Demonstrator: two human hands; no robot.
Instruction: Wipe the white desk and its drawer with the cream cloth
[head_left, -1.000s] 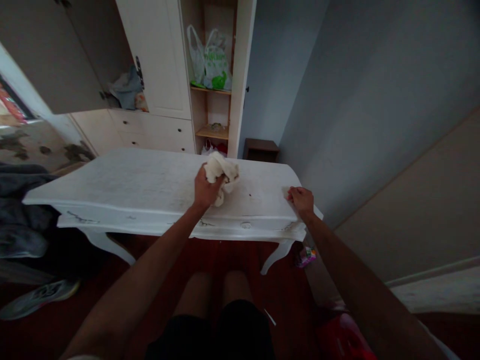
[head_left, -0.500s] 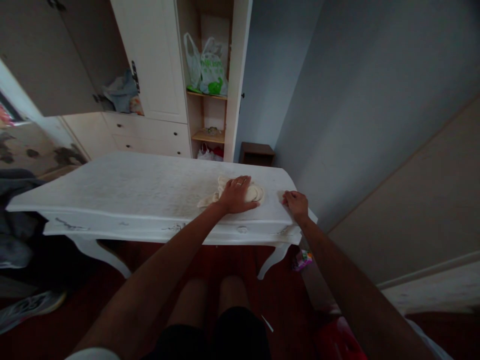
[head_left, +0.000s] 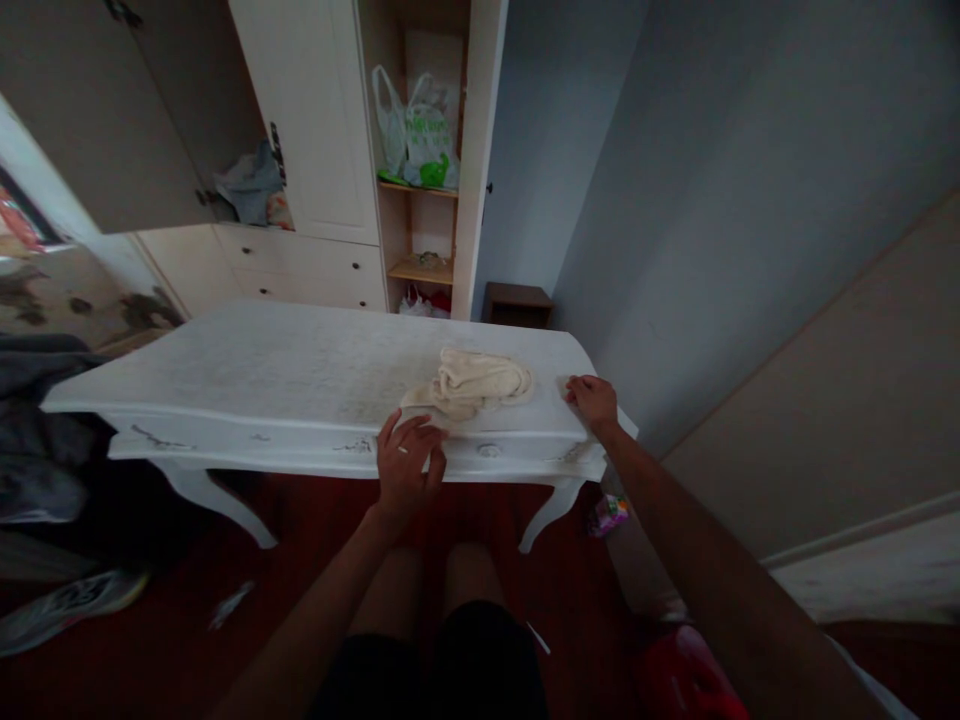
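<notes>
A crumpled cream cloth point(head_left: 480, 382) lies on the white table point(head_left: 277, 345), right of its middle. My left hand point(head_left: 409, 462) is in front of the table's front edge, just below the cloth's left end. Its fingers are apart and slightly bent, with a ring on one, and nothing is in them. Over at the table's right end, my right hand point(head_left: 595, 402) rests with its fingers curled and pressed together on the tabletop. A small pale patch shows at those fingertips; whether they pinch anything is hidden. Grey smudges mark the tabletop left of the cloth.
Behind the table stands a white wardrobe point(head_left: 322, 130) with plastic bags point(head_left: 431, 145) on a shelf. A small brown cabinet point(head_left: 517, 303) sits in the corner by the grey wall point(head_left: 720, 150). A pink box point(head_left: 607, 515) and a shoe point(head_left: 75, 610) are on the dark red floor.
My left hand has let go of the cloth and drawn back toward me and left, past the front edge. The cloth stays on the table. My right hand has hardly moved.
</notes>
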